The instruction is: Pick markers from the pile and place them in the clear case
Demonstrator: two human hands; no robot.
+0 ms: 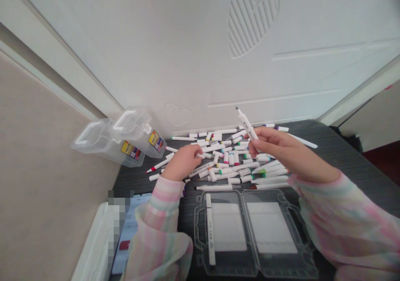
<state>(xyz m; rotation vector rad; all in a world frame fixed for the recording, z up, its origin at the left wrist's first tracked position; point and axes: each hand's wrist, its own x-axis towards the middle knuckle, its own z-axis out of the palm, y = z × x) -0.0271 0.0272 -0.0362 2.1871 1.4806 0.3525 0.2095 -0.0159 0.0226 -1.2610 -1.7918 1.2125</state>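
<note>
My right hand [271, 143] is raised above the right side of the pile and pinches an uncapped white marker [246, 125]. Its grey tip points up and to the left. Lower down, my left hand [184, 160] is at the left part of the loose markers [218, 147]. Its thumb and forefinger are closed on a short white piece that looks like a marker cap [200, 156]; the fingers partly hide it. Loose caps [231, 159] and uncapped markers lie scattered around both hands.
An open clear plastic case [256, 268] lies in front, with one white marker [210, 231] in its left half. Two clear lidded containers [137, 133] stand at the back left. A phone-like screen [131, 227] is beside my left sleeve. The white heart-patterned panel [187, 64] bounds the dark table.
</note>
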